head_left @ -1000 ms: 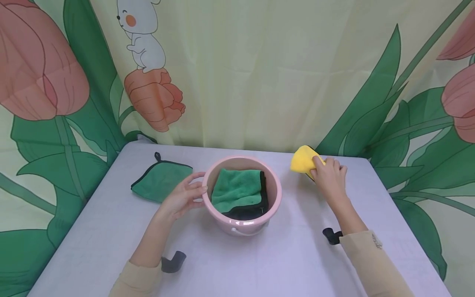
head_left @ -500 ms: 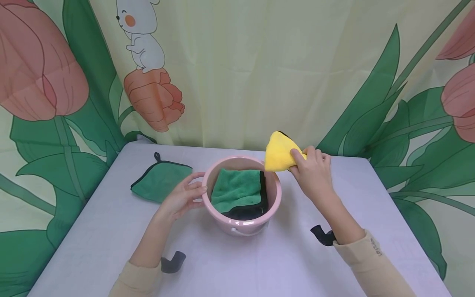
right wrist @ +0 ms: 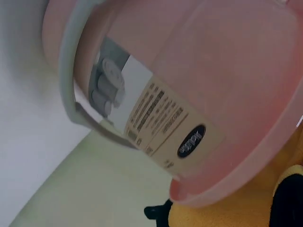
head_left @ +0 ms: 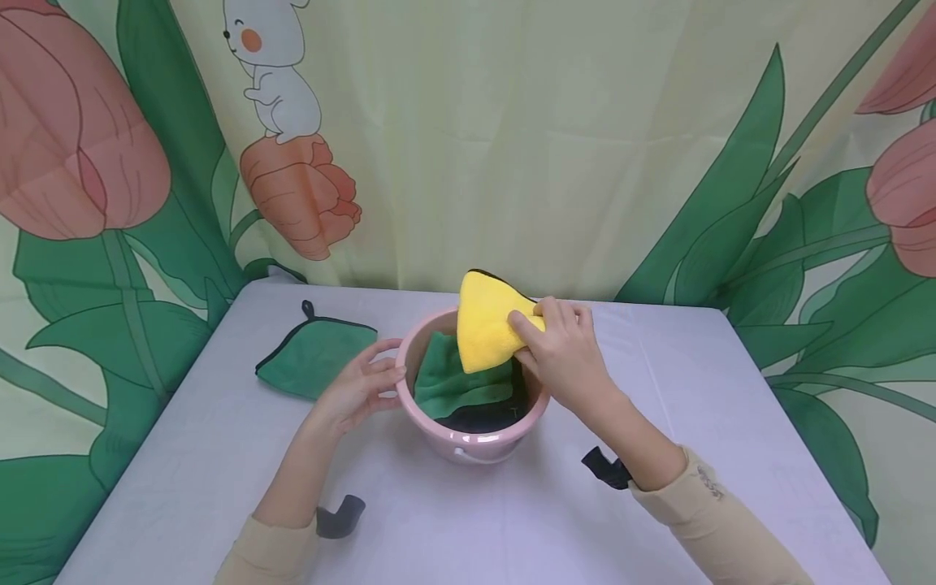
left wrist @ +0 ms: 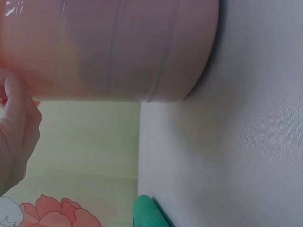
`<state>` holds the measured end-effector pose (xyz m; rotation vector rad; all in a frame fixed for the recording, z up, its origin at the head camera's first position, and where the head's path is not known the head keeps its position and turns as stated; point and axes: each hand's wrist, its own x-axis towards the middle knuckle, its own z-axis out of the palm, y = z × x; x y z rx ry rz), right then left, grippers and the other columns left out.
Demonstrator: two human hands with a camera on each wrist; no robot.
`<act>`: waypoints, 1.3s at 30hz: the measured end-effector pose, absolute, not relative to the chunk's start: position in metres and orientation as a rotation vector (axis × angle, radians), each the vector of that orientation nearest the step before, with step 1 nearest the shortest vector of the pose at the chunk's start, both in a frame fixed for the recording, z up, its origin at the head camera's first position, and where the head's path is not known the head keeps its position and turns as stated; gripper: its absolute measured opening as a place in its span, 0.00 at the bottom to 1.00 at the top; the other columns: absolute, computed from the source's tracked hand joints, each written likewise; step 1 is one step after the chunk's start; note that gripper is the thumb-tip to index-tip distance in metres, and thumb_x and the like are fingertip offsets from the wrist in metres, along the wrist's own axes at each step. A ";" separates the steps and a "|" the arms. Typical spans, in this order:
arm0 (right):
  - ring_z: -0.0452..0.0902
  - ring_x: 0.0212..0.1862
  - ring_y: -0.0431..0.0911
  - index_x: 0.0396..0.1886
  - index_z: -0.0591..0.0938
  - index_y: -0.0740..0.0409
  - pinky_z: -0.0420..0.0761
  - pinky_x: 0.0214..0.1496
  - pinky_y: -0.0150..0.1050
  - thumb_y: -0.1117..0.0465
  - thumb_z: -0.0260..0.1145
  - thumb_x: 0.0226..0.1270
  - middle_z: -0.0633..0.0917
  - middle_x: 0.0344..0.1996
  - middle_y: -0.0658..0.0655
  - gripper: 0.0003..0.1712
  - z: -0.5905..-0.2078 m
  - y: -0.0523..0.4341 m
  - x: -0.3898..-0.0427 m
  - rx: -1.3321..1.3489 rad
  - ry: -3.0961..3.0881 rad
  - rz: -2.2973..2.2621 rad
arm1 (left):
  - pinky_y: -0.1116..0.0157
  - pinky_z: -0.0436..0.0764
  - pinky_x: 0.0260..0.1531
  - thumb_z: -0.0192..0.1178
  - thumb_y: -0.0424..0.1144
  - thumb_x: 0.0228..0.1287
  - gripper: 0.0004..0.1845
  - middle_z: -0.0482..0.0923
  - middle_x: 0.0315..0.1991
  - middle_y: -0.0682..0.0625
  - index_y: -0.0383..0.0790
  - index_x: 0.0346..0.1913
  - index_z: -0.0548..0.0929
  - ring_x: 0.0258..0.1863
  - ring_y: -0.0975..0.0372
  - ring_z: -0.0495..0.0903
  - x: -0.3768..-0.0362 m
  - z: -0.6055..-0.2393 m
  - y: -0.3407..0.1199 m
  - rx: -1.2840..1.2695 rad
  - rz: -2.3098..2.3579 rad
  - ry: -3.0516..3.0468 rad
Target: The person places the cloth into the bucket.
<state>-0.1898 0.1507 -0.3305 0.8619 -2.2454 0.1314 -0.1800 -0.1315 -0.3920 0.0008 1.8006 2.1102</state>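
Behind everything hangs a pale curtain [head_left: 512, 122] printed with pink tulips, green leaves and a white cartoon mouse; it bears no writing. Below it a lilac-grey table [head_left: 183, 455] fills the view, its far edge just short of the curtain, with bare surface in front of and to both sides of the bucket.

Near the middle of the table stands a pink plastic bucket [head_left: 468, 443] with a pale handle hanging at its near side. A tan label [right wrist: 165, 123] with a dark oval logo sticks to its wall; the print is too blurred to read. Inside the bucket lies a folded green cloth [head_left: 449, 386] over something black.

Over the bucket's far rim, the right hand [head_left: 563, 357] pinches a folded yellow cloth [head_left: 486, 329] between curled fingers and thumb, holding it partly above the opening. The left hand [head_left: 358, 386] rests against the bucket's left wall, fingers gently curved around it and thumb near the rim.

Left of the bucket, well apart from it, a second green cloth [head_left: 314, 357] with dark trim and a small loop lies flat on the table.
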 end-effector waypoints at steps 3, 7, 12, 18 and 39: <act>0.70 0.35 0.56 0.39 0.75 0.54 0.69 0.38 0.50 0.65 0.70 0.49 0.72 0.32 0.63 0.17 -0.334 0.143 -0.188 0.924 -2.241 0.109 | 0.59 0.80 0.41 0.56 0.32 0.62 0.30 0.72 0.51 0.38 0.43 0.66 0.58 0.44 0.53 0.77 -0.180 -0.392 -0.131 -0.012 2.100 1.813; 0.70 0.36 0.55 0.40 0.76 0.52 0.69 0.39 0.50 0.61 0.71 0.49 0.73 0.32 0.62 0.18 -0.339 0.135 -0.187 0.996 -2.255 0.083 | 0.58 0.80 0.42 0.58 0.34 0.61 0.32 0.72 0.52 0.39 0.43 0.66 0.58 0.44 0.54 0.77 -0.180 -0.393 -0.131 -0.028 2.083 1.830; 0.69 0.35 0.53 0.40 0.74 0.50 0.69 0.39 0.48 0.59 0.69 0.53 0.72 0.32 0.59 0.16 -0.346 0.126 -0.188 1.084 -2.266 0.042 | 0.57 0.80 0.43 0.59 0.36 0.60 0.33 0.74 0.50 0.42 0.42 0.66 0.57 0.42 0.57 0.78 -0.180 -0.393 -0.131 -0.033 2.078 1.844; 0.67 0.34 0.51 0.39 0.73 0.47 0.68 0.41 0.47 0.61 0.63 0.55 0.70 0.31 0.56 0.12 -0.353 0.117 -0.190 1.160 -2.321 -0.004 | 0.58 0.80 0.42 0.61 0.37 0.59 0.34 0.75 0.48 0.44 0.43 0.66 0.58 0.40 0.59 0.79 -0.180 -0.392 -0.130 -0.056 2.067 1.865; 0.68 0.46 0.50 0.51 0.75 0.41 0.67 0.49 0.46 0.56 0.56 0.62 0.76 0.45 0.55 0.16 -0.366 0.098 -0.205 1.361 -2.806 -0.204 | 0.59 0.79 0.44 0.59 0.37 0.60 0.33 0.72 0.52 0.41 0.45 0.67 0.58 0.42 0.57 0.78 -0.180 -0.390 -0.130 -0.068 2.051 1.854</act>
